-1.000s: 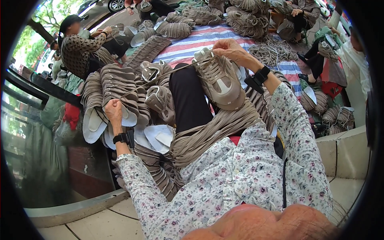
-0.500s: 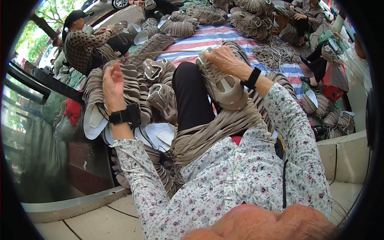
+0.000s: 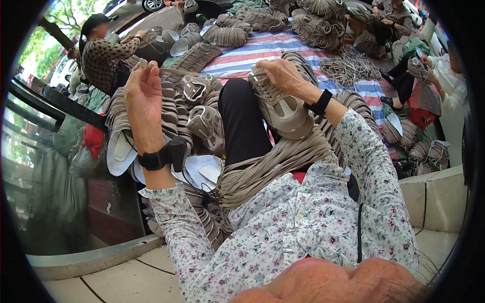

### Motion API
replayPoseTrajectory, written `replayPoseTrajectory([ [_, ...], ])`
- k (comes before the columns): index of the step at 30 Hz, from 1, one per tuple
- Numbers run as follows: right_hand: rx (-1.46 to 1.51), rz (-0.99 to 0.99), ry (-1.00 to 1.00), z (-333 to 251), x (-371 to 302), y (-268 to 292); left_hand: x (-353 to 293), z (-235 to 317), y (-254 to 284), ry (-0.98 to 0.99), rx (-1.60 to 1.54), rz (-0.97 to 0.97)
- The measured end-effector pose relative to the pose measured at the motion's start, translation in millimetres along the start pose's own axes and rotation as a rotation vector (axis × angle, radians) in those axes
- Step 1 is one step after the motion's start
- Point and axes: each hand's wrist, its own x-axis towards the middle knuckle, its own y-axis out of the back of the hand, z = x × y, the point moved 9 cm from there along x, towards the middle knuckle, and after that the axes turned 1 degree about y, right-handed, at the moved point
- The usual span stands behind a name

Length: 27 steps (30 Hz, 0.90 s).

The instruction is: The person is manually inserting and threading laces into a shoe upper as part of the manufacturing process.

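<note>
A beige-grey sneaker [image 3: 284,112] rests toe-down toward me over my right thigh. My right hand [image 3: 281,76] is closed on its upper end, around the tongue and collar. Raised at the left, my left hand [image 3: 143,93] has its thumb and forefinger pinched on a flat beige shoelace [image 3: 178,72], with the other fingers loosely curled. The lace runs from that hand toward the right, and its far part is hard to make out. Across my lap lies a thick bundle of beige shoelaces [image 3: 273,169].
Beside my left leg are stacked sneaker uppers [image 3: 169,108] and two loose sneakers [image 3: 204,123]. A striped sheet [image 3: 242,55] spreads ahead, bearing a lace heap [image 3: 348,68] and shoe bundles [image 3: 316,28]. People sit around it. A glass panel [image 3: 50,187] stands left.
My left hand has risen slightly and turned its palm more toward me. The lace, earlier stretched in a line to the sneaker, now shows only a short stretch. My right hand stays at the sneaker.
</note>
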Motion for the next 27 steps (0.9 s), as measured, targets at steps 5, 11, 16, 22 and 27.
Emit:
replayPoseTrajectory([
  [5, -0.254, -0.090, 0.177, -3, 5, -21, -24, 9, -48, -0.060, 0.176, -0.050],
  [11, 0.053, 0.037, -0.133, -5, 0, 26, -30, 12, -54, -0.087, 0.207, -0.097],
  [16, -0.009, -0.119, 0.120, -38, -2, 6, -23, 20, -24, -0.135, 0.225, 0.016],
  [22, -0.339, -0.158, 0.124, -13, 6, -7, -52, 14, -77, -0.098, 0.181, -0.131],
  [27, 0.075, -0.105, -0.146, 14, -6, -3, -77, -35, -93, 0.068, 0.431, -0.197],
])
